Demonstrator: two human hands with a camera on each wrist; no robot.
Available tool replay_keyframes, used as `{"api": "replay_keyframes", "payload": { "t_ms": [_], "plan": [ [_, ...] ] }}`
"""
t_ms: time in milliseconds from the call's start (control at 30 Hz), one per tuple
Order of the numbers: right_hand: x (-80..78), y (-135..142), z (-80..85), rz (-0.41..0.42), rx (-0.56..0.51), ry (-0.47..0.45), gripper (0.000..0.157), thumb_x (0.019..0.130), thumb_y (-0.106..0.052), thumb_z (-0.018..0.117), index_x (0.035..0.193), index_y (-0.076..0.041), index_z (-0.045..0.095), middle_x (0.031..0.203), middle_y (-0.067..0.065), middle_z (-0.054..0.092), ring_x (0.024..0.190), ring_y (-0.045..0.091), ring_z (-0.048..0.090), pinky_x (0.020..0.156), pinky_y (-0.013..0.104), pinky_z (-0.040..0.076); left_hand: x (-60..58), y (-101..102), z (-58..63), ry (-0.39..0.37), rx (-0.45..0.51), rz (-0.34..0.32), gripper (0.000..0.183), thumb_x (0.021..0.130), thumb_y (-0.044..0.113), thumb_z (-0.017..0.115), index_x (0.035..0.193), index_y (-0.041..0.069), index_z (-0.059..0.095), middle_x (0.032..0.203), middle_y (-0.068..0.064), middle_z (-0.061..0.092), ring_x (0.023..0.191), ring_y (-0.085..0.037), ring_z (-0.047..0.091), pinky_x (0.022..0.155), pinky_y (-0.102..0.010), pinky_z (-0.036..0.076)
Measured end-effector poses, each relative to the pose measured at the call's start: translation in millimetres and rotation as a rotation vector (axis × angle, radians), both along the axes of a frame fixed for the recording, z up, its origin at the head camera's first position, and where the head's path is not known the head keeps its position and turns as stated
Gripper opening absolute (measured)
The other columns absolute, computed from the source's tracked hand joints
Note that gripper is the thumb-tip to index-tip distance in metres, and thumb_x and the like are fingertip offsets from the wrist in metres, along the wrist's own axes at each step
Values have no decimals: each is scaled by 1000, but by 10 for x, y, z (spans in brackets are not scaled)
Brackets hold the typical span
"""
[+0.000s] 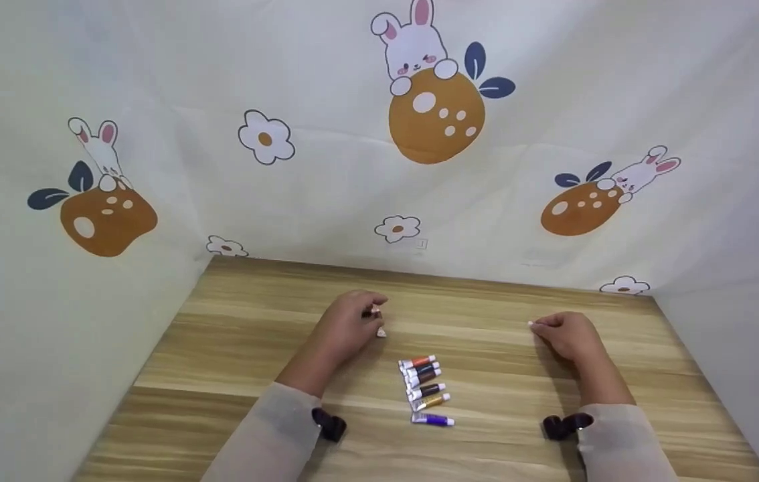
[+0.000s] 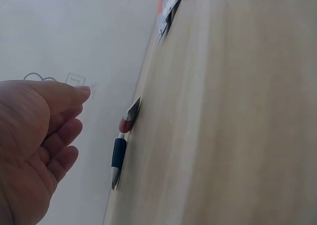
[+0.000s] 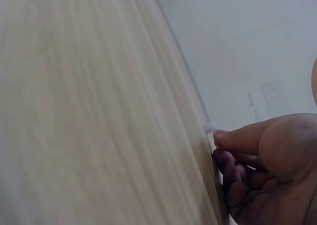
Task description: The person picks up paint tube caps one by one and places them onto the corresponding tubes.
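Observation:
My left hand [image 1: 349,325] hovers over two small paint tubes at the middle of the table, its fingers loosely bent around nothing. In the left wrist view these are a dark blue tube [image 2: 118,153] and a red tube [image 2: 130,117], lying apart from the fingers; in the head view the hand partly covers them. Farther right, my right hand [image 1: 568,335] pinches a small white-ended thing [image 3: 210,128] between thumb and index finger, low over the table. The rest of that thing is hidden in the hand.
Between the forearms lies a column of several paint tubes with white caps, among them an orange tube [image 1: 422,361], a gold tube [image 1: 434,402] and a purple tube [image 1: 432,420]. Patterned cloth [image 1: 326,194] walls in the wooden table [image 1: 486,375] at the back and sides.

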State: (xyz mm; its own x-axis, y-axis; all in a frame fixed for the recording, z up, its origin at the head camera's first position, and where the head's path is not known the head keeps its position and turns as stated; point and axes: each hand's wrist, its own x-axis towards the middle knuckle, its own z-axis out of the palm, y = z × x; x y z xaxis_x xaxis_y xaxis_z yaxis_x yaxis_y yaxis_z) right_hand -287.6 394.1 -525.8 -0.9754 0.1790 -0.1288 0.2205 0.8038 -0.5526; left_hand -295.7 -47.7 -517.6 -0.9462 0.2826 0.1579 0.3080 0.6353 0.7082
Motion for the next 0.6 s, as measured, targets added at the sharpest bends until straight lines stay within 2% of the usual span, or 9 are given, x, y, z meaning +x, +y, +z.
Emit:
{"api": "replay_keyframes", "payload": {
  "t_ms": [167,333,600],
  "plan": [
    [-9,8,1,-12,-13,-8,38,104,-36,70,119,-3,79,124,23,75,104,30,66,88,41,53,-104,-52,-47,-42,-17,40,41,96,15,80,136,18,72,138,-4,71,132,-27,65,116,-49,52],
    [-11,17,-4,5,-5,20,35,104,-35,70,115,-3,80,122,22,76,106,32,67,88,39,52,-168,-114,-105,-88,-14,63,43,96,16,81,137,14,72,141,-9,70,134,-30,64,116,-48,52],
    [-4,21,-30,8,-8,31,33,103,-34,71,113,-4,80,122,22,76,107,32,68,86,37,52,-237,-190,-215,-140,-48,132,39,95,18,82,133,13,74,135,-10,71,129,-28,66,115,-47,52]
  ]
}}
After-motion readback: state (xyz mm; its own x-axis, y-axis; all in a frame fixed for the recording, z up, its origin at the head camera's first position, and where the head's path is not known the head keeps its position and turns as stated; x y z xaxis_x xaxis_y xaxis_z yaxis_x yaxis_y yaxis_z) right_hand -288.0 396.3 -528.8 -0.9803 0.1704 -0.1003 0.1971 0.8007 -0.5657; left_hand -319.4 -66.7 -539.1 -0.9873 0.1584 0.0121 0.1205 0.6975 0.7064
